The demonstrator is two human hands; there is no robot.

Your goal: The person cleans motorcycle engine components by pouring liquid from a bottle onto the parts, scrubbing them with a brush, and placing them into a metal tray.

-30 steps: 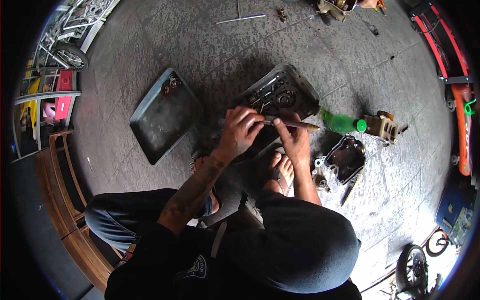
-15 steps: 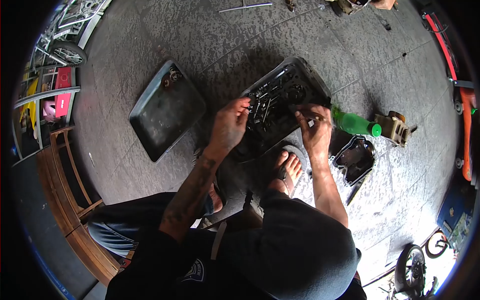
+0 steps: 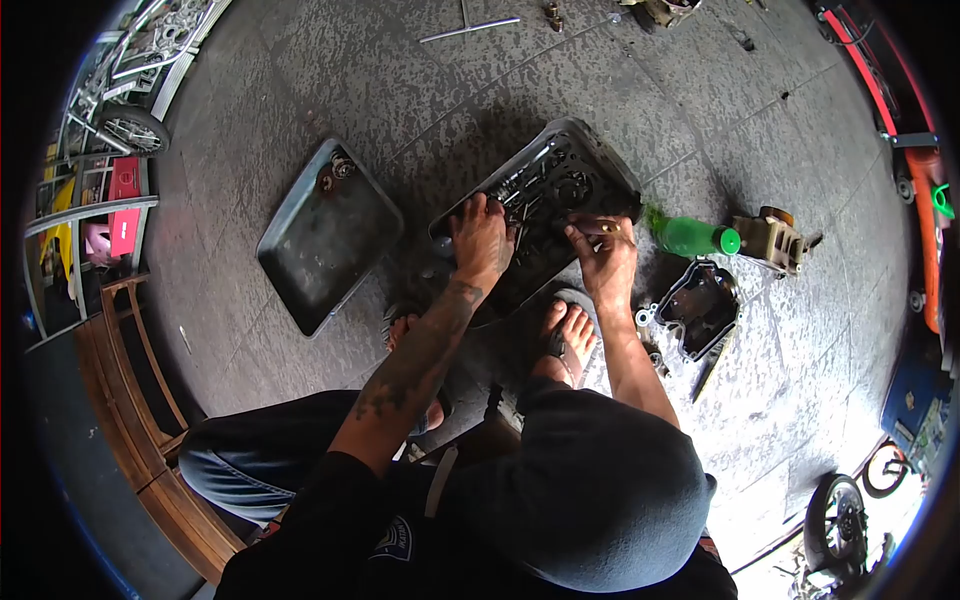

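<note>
A black tray (image 3: 612, 160) of dark, oily metal parts (image 3: 545, 190) lies on the floor in front of me. My left hand (image 3: 482, 240) reaches over its left side, fingers bent down among the parts and thumb apart; its fingertips are partly hidden. Above the tray's right side, my right hand (image 3: 605, 260) is closed, thumb against fingers, around a small piece too dark and small to name. A green plastic bottle (image 3: 690, 236) lies just right of that hand.
A second dark tray (image 3: 325, 240) at left holds a few small parts (image 3: 335, 172). To the right are a metal engine casting (image 3: 770, 240) and an open cover (image 3: 700, 310). A T-shaped bar (image 3: 470, 30) lies at the far side. A wooden bench (image 3: 150, 430) stands at left.
My left hand has moved right and lower, over the parts in the tray. My right hand stays closed above the tray's right side. The view has shifted slightly.
</note>
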